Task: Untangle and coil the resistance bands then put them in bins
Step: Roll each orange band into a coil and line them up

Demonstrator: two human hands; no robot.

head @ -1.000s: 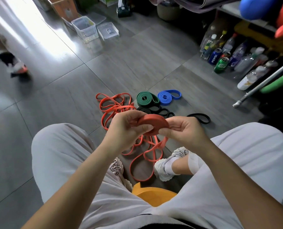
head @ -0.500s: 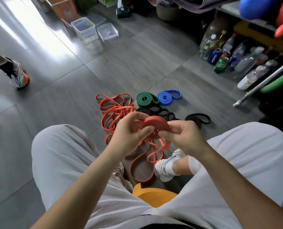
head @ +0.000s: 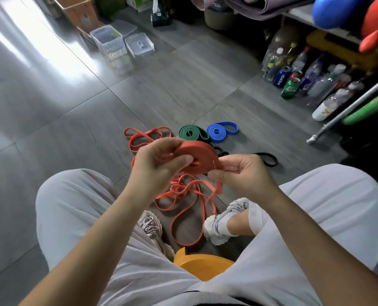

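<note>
Head view. Floor (head: pixel 183 85): 2 clear bins (head: pixel 102 34) stand far ahead, well apart from the bands. Loose red band (head: pixel 184 217): trails slack between the feet, probably so it can feed upward. Red coil (head: pixel 202 151), held above the knees: left hand (head: pixel 157 164) pinches its flat faces, likely to prevent unwinding; right hand (head: pixel 243 173) grips the rim, guiding the next turn. Green coil (head: pixel 190 133) and blue coil (head: pixel 218 131) lie finished, side by side.

Glare on floor (head: pixel 58 51) upper left — wide-angle bending at edges.
</note>
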